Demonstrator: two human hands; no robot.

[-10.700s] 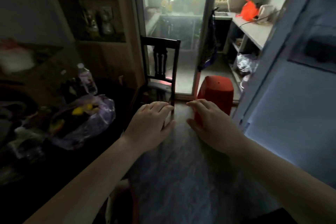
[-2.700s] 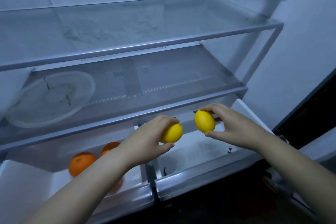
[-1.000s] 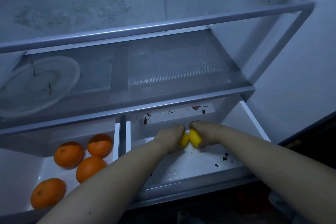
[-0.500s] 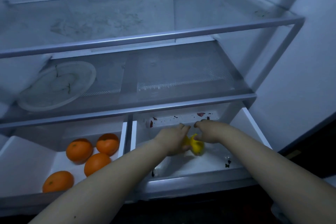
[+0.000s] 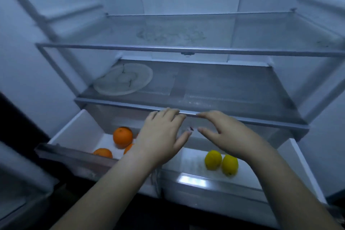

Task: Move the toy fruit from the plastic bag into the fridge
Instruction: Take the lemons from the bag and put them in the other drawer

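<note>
Head view: my left hand (image 5: pixel 162 134) and right hand (image 5: pixel 226 133) hover palm-down above the pulled-out drawers, fingers spread and slack, grasping nothing, thumbs nearly meeting. Two smooth yellow oval lemons (image 5: pixel 221 161) lie touching in the right drawer (image 5: pixel 298 158), at 5 o'clock from my right hand. Round, dimpled oranges (image 5: pixel 122 137) sit in the white left drawer (image 5: pixel 78 129), at 8 o'clock from my left hand, which hides some of them. At 12 o'clock, a glass shelf (image 5: pixel 233 87) carries a pale round plate (image 5: pixel 123 79) with dark marks.
</note>
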